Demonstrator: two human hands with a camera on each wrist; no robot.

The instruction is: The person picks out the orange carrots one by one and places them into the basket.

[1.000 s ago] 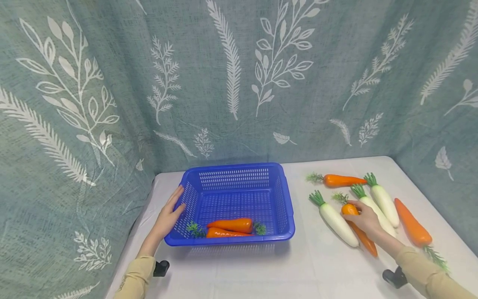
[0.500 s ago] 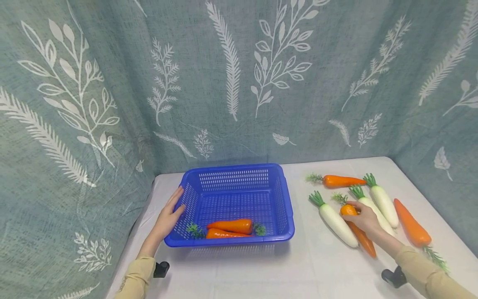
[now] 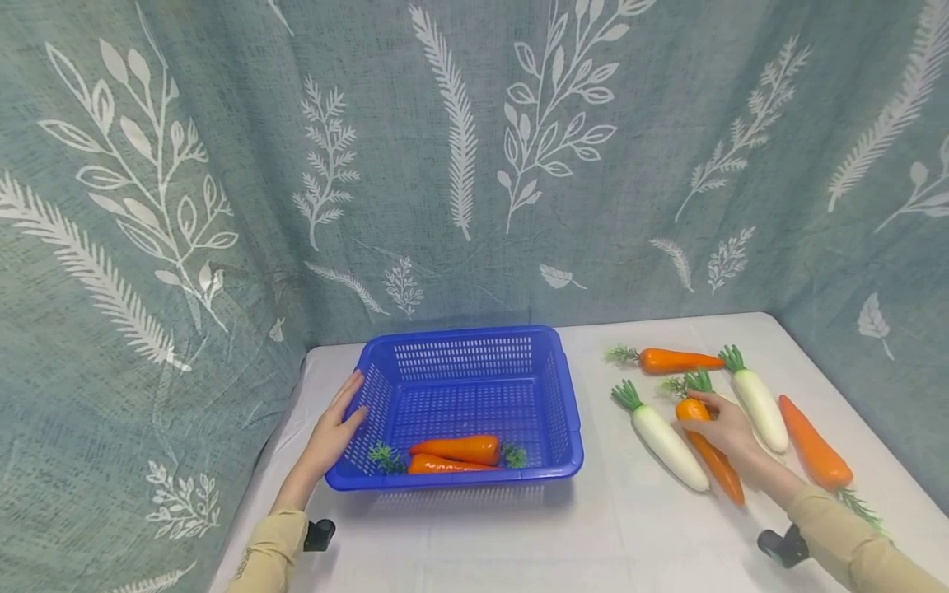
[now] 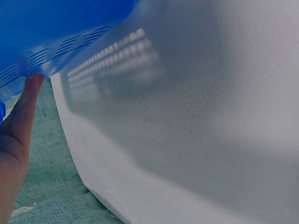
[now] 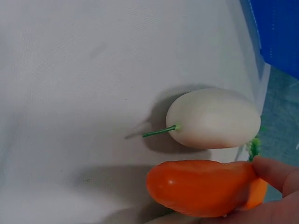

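Note:
My left hand (image 3: 335,428) lies with extended fingers against the left side of the blue basket (image 3: 474,478); in the left wrist view, its fingertips (image 4: 35,80) touch the basket's slotted wall. On the right, my right hand (image 3: 730,432) pinches an orange carrot (image 3: 715,465) near its leafy top. The right wrist view shows thumb and fingers around this carrot (image 5: 196,186), beside a white radish (image 5: 212,119). That radish (image 3: 667,449) lies left of the carrot. Another radish, its green leaves (image 3: 699,380) showing, is mostly hidden behind my right hand.
Two carrots (image 3: 458,449) lie along the basket's front inside. At the right of the white table (image 3: 519,543), another carrot (image 3: 678,361) lies at the back, a radish (image 3: 762,410) leans near its tip, and a large carrot (image 3: 815,445) lies farther right. A patterned curtain (image 3: 474,272) hangs behind.
The held carrot's tip has shifted slightly to the left and up in view. The middle radish's leaves have moved left, and more of its body is hidden. My left hand has stayed on the basket.

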